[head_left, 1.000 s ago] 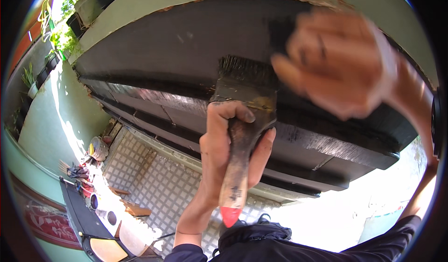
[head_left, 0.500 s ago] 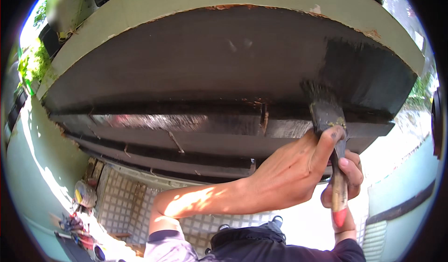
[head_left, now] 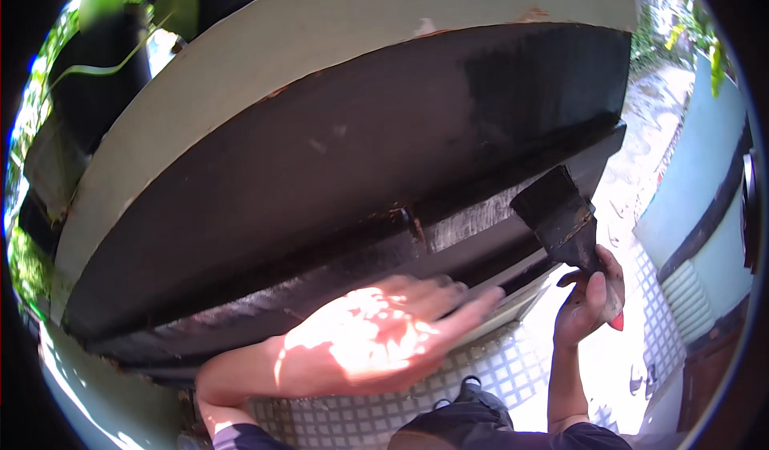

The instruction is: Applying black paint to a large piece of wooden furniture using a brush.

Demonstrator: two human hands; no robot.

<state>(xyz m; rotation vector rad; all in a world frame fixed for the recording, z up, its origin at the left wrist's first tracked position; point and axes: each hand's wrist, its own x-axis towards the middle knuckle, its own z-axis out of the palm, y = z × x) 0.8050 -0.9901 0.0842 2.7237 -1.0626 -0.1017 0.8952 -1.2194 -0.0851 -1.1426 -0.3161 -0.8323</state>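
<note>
My right hand (head_left: 583,310) is closed around the handle of a wide paintbrush (head_left: 565,222), whose bristles are dark and whose handle ends in a red tip. The brush points up and to the left, in front of the lower slats. My left hand (head_left: 372,330) is off the brush, fingers stretched out and slightly blurred, in bright sunlight below the boards. Ahead stands a dark painted wooden panel (head_left: 320,170) with a curved top. A darker, glossier patch of wet-looking paint (head_left: 545,82) covers its right end.
A pale green ledge (head_left: 240,74) curves above the panel, its lower edge chipped. Narrow slats and a ridge (head_left: 412,230) run beneath it. Plants (head_left: 100,10) crowd the upper left. A tiled floor (head_left: 336,422) lies below, and a light blue wall (head_left: 681,186) stands at the right.
My left hand has let go of the brush and moved left and down. The right hand has brought the brush away from the panel, lower. The view has turned toward the right.
</note>
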